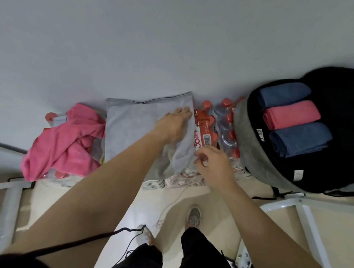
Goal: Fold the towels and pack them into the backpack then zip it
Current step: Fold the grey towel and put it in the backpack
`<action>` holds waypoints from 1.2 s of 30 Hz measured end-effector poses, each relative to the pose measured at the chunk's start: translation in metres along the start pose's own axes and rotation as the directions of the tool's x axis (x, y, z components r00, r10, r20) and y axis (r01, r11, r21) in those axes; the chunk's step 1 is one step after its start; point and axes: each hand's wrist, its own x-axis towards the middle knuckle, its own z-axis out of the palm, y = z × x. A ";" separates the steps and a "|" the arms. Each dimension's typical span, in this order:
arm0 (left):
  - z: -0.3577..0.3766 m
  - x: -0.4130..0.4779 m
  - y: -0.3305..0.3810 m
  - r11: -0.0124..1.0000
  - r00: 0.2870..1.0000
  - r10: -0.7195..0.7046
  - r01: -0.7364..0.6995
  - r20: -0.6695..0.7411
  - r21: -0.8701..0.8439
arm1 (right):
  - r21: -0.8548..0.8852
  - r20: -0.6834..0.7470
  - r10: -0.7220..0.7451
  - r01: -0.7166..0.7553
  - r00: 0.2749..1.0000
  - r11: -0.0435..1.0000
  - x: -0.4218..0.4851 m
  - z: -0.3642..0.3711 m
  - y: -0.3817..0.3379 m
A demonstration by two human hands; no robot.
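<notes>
White wall (136,38) behind: grey cloth towel (131,127) pressed by flat, released left grip (172,123), edge pinched by right grip (211,163).

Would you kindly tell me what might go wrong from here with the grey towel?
The grey towel lies on uneven bottle packs, so its fold may skew when the left hand lifts.
The right hand seems to pinch only its near corner, which may slip.
The backpack already looks nearly full.
</notes>
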 end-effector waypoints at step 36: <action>-0.033 -0.067 -0.132 0.811 0.689 -0.578 0.543 -0.438 -0.217 | -0.335 -0.008 0.189 -0.181 0.982 0.925 0.152 0.004 -0.039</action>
